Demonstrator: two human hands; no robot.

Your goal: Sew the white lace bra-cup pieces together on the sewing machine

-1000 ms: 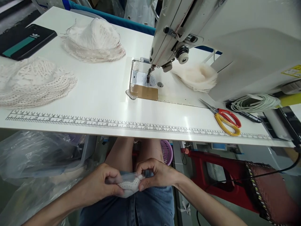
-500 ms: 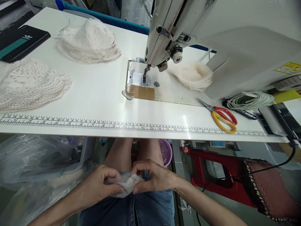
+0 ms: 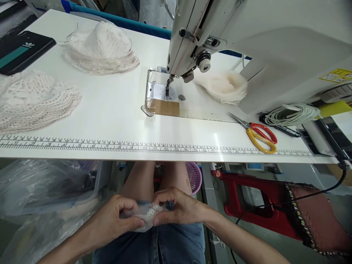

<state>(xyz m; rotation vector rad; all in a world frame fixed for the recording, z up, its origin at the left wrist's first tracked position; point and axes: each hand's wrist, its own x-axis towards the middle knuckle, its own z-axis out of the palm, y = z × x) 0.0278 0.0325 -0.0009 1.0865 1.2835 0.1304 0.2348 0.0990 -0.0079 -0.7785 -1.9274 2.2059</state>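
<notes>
My left hand point(image 3: 117, 218) and right hand point(image 3: 178, 209) both pinch a small white lace piece point(image 3: 147, 216) over my lap, below the bench point(image 3: 110, 110) edge, fingertips nearly touching.

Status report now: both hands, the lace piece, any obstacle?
Left hand and right hand both pinch the lace piece over the lap. Sewing machine untouched. Nothing between the hands.

Bright, sharp view; table glare, edges warped.
</notes>
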